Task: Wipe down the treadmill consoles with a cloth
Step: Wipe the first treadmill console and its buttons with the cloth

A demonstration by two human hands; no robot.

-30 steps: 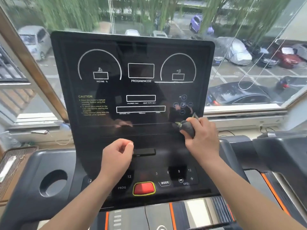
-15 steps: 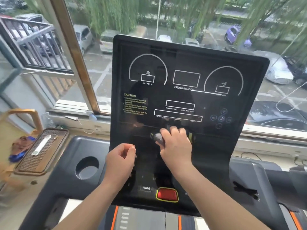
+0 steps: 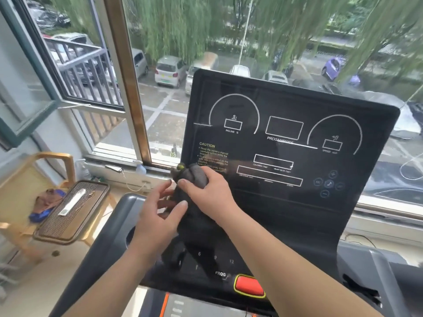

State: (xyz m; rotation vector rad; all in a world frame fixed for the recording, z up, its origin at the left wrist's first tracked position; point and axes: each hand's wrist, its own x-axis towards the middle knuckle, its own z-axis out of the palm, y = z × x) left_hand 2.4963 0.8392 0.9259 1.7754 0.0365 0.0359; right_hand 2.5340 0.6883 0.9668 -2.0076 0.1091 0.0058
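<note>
Right hand clenched round bunched cloth, pressed at console left edge by CAUTION text. Left hand spread, held nothing, just below-left of cloth. Most of the panel lay rightward; right hand nearer.

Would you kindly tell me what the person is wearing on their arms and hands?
Nothing visible: the left hand and the right hand are bare, with no gloves, rings or watch, and no sleeve shows anywhere up to the picture's edge.
</note>
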